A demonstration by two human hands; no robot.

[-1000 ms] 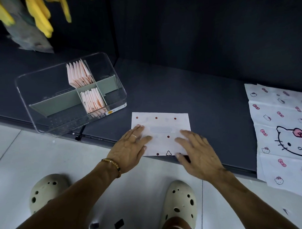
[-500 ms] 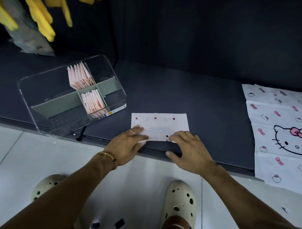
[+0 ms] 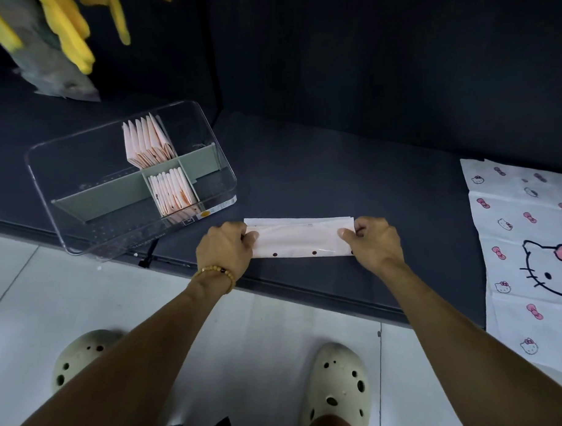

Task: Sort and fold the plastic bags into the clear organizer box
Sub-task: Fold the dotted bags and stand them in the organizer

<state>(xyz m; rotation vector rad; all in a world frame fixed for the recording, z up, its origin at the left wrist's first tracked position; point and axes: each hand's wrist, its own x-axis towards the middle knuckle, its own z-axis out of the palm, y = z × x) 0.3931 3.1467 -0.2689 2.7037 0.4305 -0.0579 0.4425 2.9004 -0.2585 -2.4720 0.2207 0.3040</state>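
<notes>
Thin plastic bag [image 3: 298,241]; long flat strip

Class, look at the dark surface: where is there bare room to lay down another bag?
Bare surface lies between the folded bag and the cartoon-cat bag, and behind the folded bag toward the dark wall. It is crowded on the left, where the clear organizer box sits close to the left hand.
</notes>
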